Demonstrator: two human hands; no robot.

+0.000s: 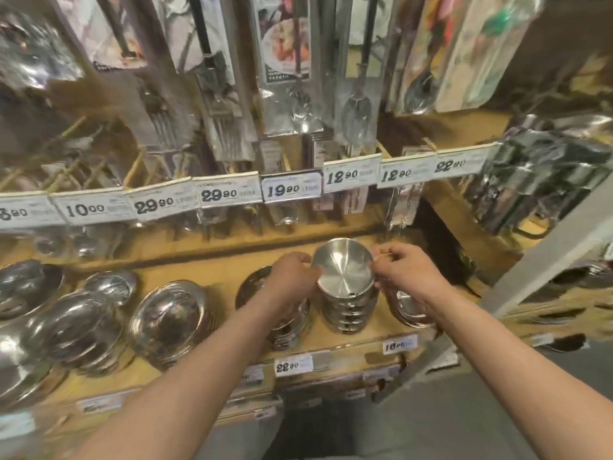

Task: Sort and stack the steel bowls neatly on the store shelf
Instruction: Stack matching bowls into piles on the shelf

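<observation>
- L hand [292, 277] + R hand [403, 272] pinch opposite rims of top bowl [345, 272], fingers curled on it.
- Top bowl sits tilted atop small bowl stack [348, 313] on wooden shelf [205, 273].
- Left of stack: a shorter stack [285, 327], then wide bowls [169, 322].
- Above stack: price tags [292, 189], hanging cutlery packs [288, 78].

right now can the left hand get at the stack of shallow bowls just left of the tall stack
Probably yes. The left hand grips the top bowl of the tall stack, right above the shallow stack, with nothing between them. It would have to let go first.
</observation>
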